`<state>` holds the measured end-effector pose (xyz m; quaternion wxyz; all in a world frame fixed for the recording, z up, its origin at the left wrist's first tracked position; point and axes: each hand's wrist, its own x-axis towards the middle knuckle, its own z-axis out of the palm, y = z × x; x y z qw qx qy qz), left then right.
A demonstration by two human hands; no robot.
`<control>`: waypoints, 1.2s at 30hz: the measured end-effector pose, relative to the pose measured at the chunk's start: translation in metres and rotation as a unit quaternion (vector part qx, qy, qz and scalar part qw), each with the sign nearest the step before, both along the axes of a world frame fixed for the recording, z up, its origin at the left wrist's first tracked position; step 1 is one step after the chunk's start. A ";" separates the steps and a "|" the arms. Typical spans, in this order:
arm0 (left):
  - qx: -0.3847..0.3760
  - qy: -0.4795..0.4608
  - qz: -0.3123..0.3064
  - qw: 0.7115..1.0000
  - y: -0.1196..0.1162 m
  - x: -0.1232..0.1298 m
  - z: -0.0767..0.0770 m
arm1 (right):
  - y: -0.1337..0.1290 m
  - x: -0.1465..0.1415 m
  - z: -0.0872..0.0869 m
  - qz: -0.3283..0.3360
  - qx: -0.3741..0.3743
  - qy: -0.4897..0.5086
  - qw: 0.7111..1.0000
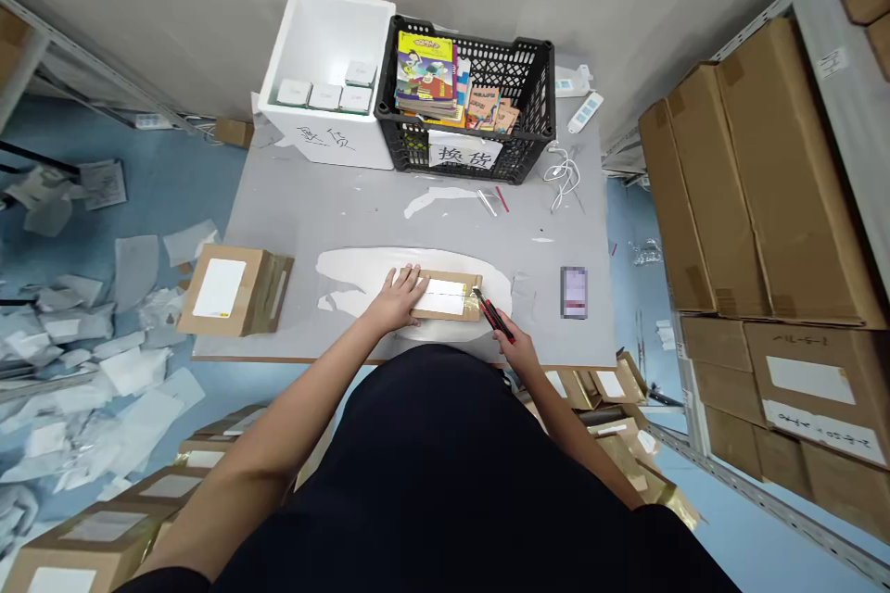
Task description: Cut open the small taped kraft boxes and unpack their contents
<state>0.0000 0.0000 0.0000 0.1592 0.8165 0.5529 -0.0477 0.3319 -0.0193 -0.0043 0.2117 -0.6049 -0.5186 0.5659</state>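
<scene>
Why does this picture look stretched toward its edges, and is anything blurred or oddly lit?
Head view: the stacked cartons on the right lean, likely from wide-angle distortion; same head view: light looks fairly even, the black shirt shows little detail, the left hand and right hand show no obvious motion blur, and the phone screen is pixelated.

Narrow box (451, 276) here is plain matt cardboard, with shiny tape (471, 308) and a smooth paper label (445, 295). Cutter's (495, 316) handle looks like plastic. Crate's (514, 165) black plastic too, white bin (375, 144) looks like matt foam, booklets (425, 69) have glossy paper covers, tabletop's (334, 213) smooth.
</scene>
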 end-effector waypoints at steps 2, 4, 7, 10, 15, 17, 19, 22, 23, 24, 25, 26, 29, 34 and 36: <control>-0.007 -0.002 -0.008 1.000 0.005 -0.001 0.000 | 0.000 0.001 0.000 -0.012 0.019 -0.015 1.000; -0.011 -0.012 -0.015 1.000 0.008 -0.001 0.000 | -0.001 0.002 0.000 -0.021 0.028 -0.026 0.999; -0.015 -0.024 -0.017 0.999 0.010 0.001 0.000 | 0.000 0.004 0.000 -0.021 0.014 -0.016 1.000; -0.022 -0.026 -0.010 0.999 0.012 0.003 0.001 | 0.000 0.005 -0.002 -0.021 0.005 -0.014 1.000; -0.018 -0.030 -0.010 0.999 0.014 0.003 0.003 | -0.004 0.003 -0.006 -0.038 0.024 -0.024 0.999; -0.012 -0.029 -0.011 0.999 0.013 0.003 0.003 | -0.007 0.001 -0.008 -0.055 0.029 -0.023 0.998; -0.008 -0.029 -0.013 0.999 0.013 0.003 0.002 | -0.008 0.000 -0.009 -0.062 0.023 -0.017 0.998; -0.006 -0.033 -0.017 0.999 0.014 0.003 0.001 | -0.007 0.000 -0.009 -0.054 -0.002 -0.003 0.999; -0.007 -0.034 -0.018 0.999 0.014 0.003 0.000 | -0.006 0.001 -0.008 -0.050 -0.011 0.000 0.999; -0.008 -0.033 -0.020 0.999 0.014 0.003 0.000 | -0.004 0.002 -0.008 -0.045 -0.018 0.003 0.999; -0.010 -0.030 -0.022 0.999 0.014 0.003 0.000 | -0.003 0.003 -0.007 -0.039 -0.024 0.006 0.999; -0.011 -0.027 -0.023 0.999 0.015 0.003 0.000 | -0.002 0.004 -0.006 -0.032 -0.028 0.009 0.999; -0.009 -0.021 -0.025 0.999 0.014 0.004 0.001 | 0.001 0.008 -0.005 -0.009 -0.029 0.011 0.999; -0.005 -0.028 -0.019 0.999 0.013 0.005 0.001 | 0.006 0.011 -0.003 0.022 -0.026 -0.008 0.999; -0.001 -0.030 -0.016 0.999 0.012 0.005 0.000 | 0.006 0.012 -0.001 0.032 -0.039 -0.010 0.999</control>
